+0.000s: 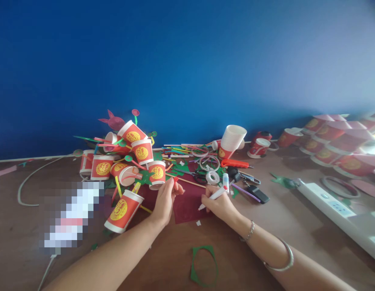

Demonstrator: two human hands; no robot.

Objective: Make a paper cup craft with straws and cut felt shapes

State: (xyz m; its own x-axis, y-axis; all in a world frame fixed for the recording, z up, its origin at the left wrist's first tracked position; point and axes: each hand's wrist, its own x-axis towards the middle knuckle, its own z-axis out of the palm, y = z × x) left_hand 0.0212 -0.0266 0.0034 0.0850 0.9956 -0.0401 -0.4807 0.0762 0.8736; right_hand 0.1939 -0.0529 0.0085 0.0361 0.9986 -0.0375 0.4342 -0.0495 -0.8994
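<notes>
My right hand (219, 204) grips a white marker (218, 193) with a red end, its tip slanting down to the left over a dark red paper sheet (185, 210). The fingers of my left hand (166, 200) are pinched around a small red marker cap (175, 180), just above the left part of the sheet. Beyond the hands lie a thin wooden stick (190, 182), scissors (199, 177), a roll of white tape (212, 178) and a glue stick (225, 180).
Left are piled red-and-white paper cups (103, 167) with straws and a blurred-out device (74, 218). A cup stack (233, 138), orange utility knife (235, 163) and keys (249, 177) lie behind; a power strip (332, 206) sits right. A green paper cutout (193, 266) lies in front.
</notes>
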